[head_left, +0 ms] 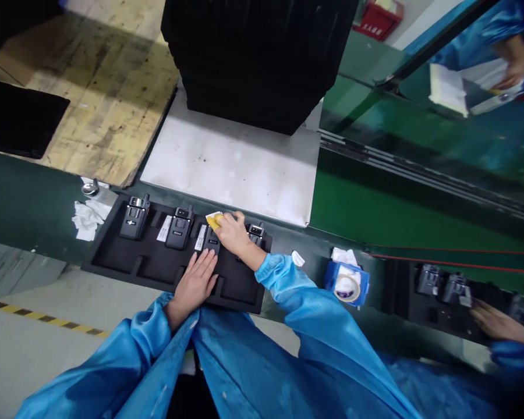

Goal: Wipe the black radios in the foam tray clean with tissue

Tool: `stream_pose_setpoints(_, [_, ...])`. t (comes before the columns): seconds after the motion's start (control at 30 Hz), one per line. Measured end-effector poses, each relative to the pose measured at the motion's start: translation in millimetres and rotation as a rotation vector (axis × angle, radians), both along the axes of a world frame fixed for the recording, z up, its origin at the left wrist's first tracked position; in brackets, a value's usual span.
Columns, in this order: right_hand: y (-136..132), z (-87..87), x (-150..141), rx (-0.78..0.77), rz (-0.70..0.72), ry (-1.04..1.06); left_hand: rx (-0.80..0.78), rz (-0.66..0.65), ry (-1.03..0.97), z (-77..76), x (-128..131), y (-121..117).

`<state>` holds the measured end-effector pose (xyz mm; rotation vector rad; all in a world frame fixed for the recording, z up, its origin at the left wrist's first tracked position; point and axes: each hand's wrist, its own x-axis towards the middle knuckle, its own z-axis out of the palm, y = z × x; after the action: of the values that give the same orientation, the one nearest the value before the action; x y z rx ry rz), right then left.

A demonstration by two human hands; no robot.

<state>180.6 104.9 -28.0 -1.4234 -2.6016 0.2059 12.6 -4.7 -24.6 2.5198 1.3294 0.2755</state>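
Observation:
A black moulded tray (126, 262) lies on the green conveyor belt in front of me and holds several small black devices in a row. My left hand (196, 282) rests flat on the tray with its fingers stretched out, fingertips at the third device (211, 240). My right hand (233, 233) is closed on a yellow cloth (214, 219) and presses it onto the top of that third device. Two more devices (134, 217) (180, 227) stand to the left, and another one (257, 233) shows just right of my right hand.
A tall stack of black trays (257, 58) stands on a grey plate (236, 169) beyond the belt. Crumpled white wipes (87, 218) lie left of the tray. A blue pack with a tape roll (347, 283) sits to the right. Another person's hand (500, 323) touches a second tray (445, 305) at far right.

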Motion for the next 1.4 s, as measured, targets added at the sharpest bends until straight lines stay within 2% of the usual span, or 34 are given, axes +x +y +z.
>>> stream_pose_setpoints(0.27, [-20,-2.0,-10,0.006,-0.284,0.000,-0.003,-0.002,0.019,1.6,1,1])
stream_pose_setpoints(0.47, [-31,-5.3,-1,0.040,-0.402,0.014,0.012,0.001,0.015,0.1,1,0])
stream_pose_setpoints(0.6, [-25,-2.1,5,0.097,-0.475,0.032,0.024,-0.005,0.014,-0.4,0,-1])
stream_pose_setpoints(0.67, [-20,0.4,0,0.106,-0.418,0.041,0.029,-0.003,0.018,-0.4,0,-1])
stream_pose_setpoints(0.77, [-12,2.8,-13,0.056,-0.258,0.041,0.038,-0.003,0.030,0.0,0,-1])
stream_pose_setpoints(0.83, [-11,3.4,-19,0.016,-0.220,0.028,0.045,-0.010,0.039,0.6,0,0])
stream_pose_setpoints(0.9, [-13,3.6,-17,-0.012,-0.244,0.012,0.049,-0.016,0.045,1.2,0,0])
stream_pose_setpoints(1.13, [-22,8.9,16,-0.051,-0.447,-0.019,0.056,-0.012,0.021,-0.7,0,0])
stream_pose_setpoints(1.2, [-20,10.7,14,-0.036,-0.364,-0.003,0.059,-0.012,0.018,-1.8,0,-1])
stream_pose_setpoints(1.33, [-12,10.2,0,-0.018,-0.094,0.015,0.065,-0.013,0.032,-2.4,0,-1])
stream_pose_setpoints(1.4, [-12,8.1,-1,-0.016,-0.056,0.002,0.066,-0.016,0.040,-1.9,0,0])
